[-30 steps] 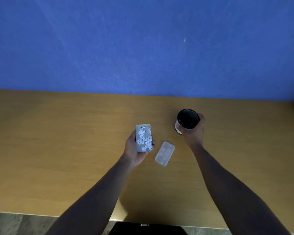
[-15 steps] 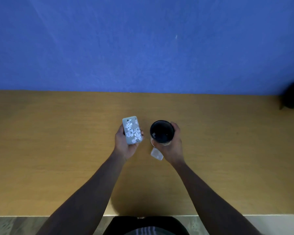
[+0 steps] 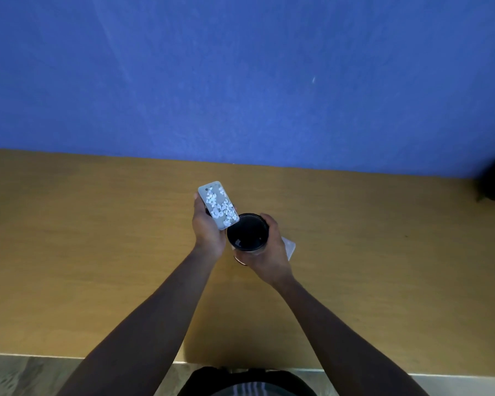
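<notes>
Holding floral phone case (image 3: pixel 218 204), black cup (image 3: pixel 247 232)

We see a grey phone case (image 3: pixel 218 205) scattered with white petals, a black-lidded cup (image 3: pixel 247 232), a pale translucent case (image 3: pixel 289 247), a yellow-brown wood-grain counter (image 3: pixel 97 238) and a blue wall (image 3: pixel 240 81).

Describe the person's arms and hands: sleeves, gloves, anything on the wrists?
The left hand and right hand are bare, with no gloves. No watch or band shows at either wrist. The left forearm and right forearm are uncovered down to the frame's lower edge, so no sleeves show. Rings are too small to tell. At the bottom edge is a dark top with pale stripes.
</notes>
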A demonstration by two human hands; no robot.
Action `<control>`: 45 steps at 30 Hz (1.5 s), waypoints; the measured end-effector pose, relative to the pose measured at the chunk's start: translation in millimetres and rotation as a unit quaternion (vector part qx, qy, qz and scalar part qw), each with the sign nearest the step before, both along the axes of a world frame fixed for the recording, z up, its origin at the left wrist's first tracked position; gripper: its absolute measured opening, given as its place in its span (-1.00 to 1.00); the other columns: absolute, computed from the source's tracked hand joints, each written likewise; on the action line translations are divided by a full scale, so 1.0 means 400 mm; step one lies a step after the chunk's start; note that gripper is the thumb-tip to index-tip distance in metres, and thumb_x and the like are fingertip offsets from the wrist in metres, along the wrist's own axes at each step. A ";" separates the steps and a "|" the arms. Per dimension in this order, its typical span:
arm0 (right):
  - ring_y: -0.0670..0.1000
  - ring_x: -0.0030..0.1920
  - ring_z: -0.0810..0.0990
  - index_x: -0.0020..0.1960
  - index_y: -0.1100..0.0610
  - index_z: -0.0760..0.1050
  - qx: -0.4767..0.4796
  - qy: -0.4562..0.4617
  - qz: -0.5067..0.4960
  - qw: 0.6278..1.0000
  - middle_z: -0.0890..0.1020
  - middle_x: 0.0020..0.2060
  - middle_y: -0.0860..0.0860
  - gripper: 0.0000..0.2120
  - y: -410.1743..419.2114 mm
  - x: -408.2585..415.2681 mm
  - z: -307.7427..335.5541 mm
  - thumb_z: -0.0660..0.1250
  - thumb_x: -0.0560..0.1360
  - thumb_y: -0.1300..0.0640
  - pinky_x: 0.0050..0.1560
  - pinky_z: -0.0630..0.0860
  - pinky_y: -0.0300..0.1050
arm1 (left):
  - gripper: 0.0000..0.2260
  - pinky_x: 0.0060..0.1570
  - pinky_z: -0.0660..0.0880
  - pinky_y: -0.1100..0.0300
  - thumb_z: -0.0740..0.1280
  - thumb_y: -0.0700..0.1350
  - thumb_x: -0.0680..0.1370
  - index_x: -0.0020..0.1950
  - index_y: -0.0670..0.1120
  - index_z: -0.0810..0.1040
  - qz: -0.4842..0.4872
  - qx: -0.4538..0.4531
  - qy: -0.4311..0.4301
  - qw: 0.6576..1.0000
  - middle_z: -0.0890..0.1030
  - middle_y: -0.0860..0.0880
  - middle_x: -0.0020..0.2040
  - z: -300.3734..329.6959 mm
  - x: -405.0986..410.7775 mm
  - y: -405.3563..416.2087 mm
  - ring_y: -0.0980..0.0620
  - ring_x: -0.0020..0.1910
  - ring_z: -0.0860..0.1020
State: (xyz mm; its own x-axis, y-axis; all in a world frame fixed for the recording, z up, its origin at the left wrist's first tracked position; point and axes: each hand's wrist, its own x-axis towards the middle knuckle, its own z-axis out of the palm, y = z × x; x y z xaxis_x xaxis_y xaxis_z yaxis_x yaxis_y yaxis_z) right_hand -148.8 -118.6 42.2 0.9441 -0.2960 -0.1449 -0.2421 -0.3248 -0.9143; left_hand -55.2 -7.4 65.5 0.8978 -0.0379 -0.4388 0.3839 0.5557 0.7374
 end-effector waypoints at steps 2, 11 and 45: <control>-0.07 0.28 0.49 0.43 -0.07 0.16 -0.001 -0.003 0.003 1.000 0.47 0.30 -0.05 -0.04 0.011 0.009 0.010 0.60 0.18 -0.01 0.26 0.52 -0.02 | -0.54 -0.24 0.55 0.16 0.01 0.21 0.64 0.03 -0.07 0.56 -0.002 0.015 -0.004 1.000 0.59 -0.02 -0.28 0.007 -0.001 -0.008 0.02 -0.29 0.58; -0.14 0.22 0.52 0.41 -0.09 0.19 0.011 -0.020 -0.010 1.000 0.50 0.26 -0.08 -0.08 0.027 0.034 0.057 0.63 0.19 0.00 0.18 0.51 -0.21 | -0.44 -0.12 0.53 0.00 0.10 0.28 0.55 0.22 -0.18 0.37 -0.003 0.137 -0.159 0.978 0.47 -0.19 0.00 0.037 -0.011 -0.015 -0.14 -0.06 0.50; -0.11 0.25 0.52 0.45 -0.01 0.17 0.010 -0.025 -0.019 0.999 0.50 0.27 -0.07 -0.05 0.025 0.025 0.049 0.63 0.22 0.00 0.20 0.54 -0.17 | -0.73 -0.09 0.47 0.11 0.04 0.16 0.63 0.13 0.03 0.39 -0.094 0.284 -0.356 0.885 0.47 0.02 0.03 0.018 -0.031 -0.009 0.06 -0.05 0.48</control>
State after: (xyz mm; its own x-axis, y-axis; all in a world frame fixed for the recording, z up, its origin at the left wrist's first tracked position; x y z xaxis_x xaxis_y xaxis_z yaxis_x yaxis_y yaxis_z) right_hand -138.8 -108.4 61.8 0.9388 -0.3282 -0.1046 -0.2077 -0.2971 -0.9320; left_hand -67.6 -11.1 72.9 0.9560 -0.1702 0.2391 -0.2438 -0.0074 0.9698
